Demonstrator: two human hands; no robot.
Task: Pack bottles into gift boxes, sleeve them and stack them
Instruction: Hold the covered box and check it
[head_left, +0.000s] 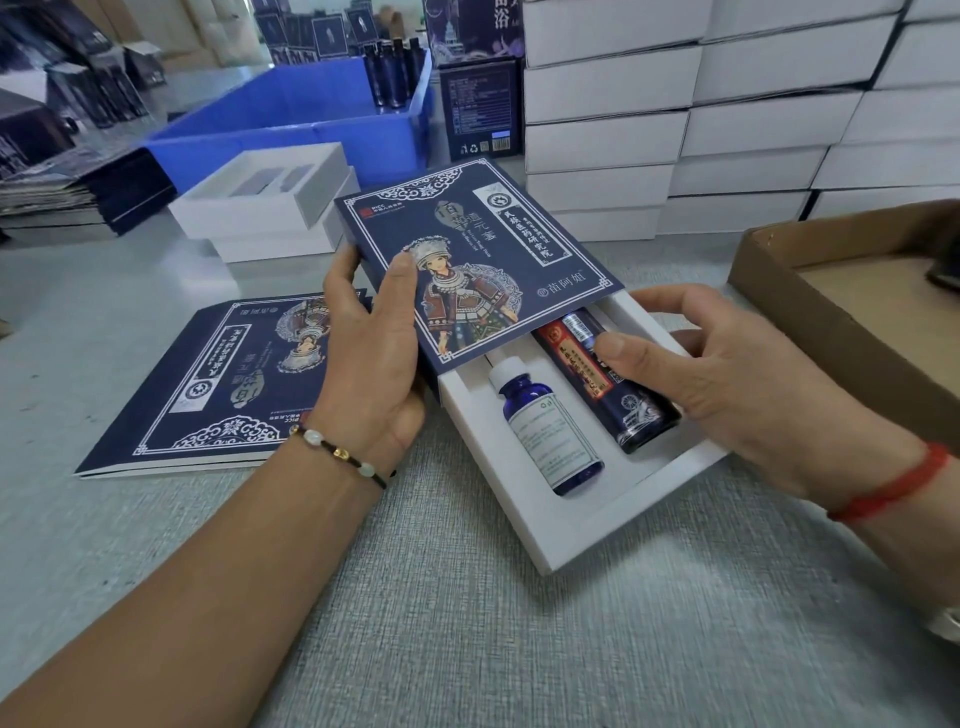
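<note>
Tabletop; sleeve (467, 260) half hiding bottles (550, 431).

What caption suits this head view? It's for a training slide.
Left hand slides a printed sleeve over a white box holding two bottles.
</note>
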